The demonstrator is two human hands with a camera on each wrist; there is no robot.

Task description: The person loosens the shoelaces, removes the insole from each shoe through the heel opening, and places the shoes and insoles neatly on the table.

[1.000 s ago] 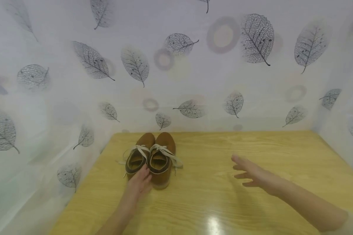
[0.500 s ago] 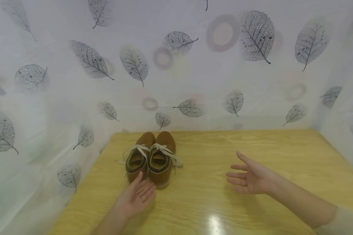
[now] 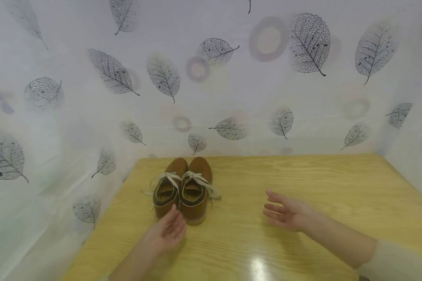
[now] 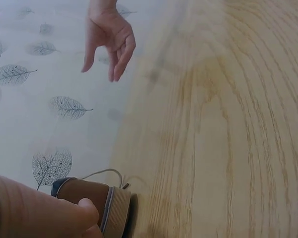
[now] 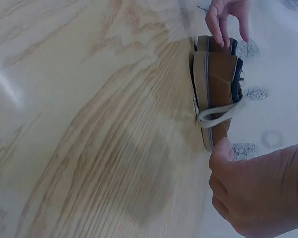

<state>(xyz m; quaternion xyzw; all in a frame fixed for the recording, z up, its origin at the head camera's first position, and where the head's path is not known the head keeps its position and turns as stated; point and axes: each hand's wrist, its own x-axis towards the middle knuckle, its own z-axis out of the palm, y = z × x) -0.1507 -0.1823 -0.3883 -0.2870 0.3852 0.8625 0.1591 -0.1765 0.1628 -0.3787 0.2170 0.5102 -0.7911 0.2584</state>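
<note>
Brown shoes point(image 3: 197, 191) placed side by side at far left of wooden table point(image 3: 246, 218), toes toward leaf-printed sheet point(image 3: 232, 93). Left hand point(image 3: 166, 234) is held at the heels, fingers loosely bent, nothing grasped; contact cannot be judged. Right hand point(image 3: 290, 212) is held well apart, fingers relaxed, nothing grasped

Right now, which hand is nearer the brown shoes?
Left. The left hand is just behind the heels of the brown shoes, contact unclear; the right hand is off to their right, clearly apart.
</note>
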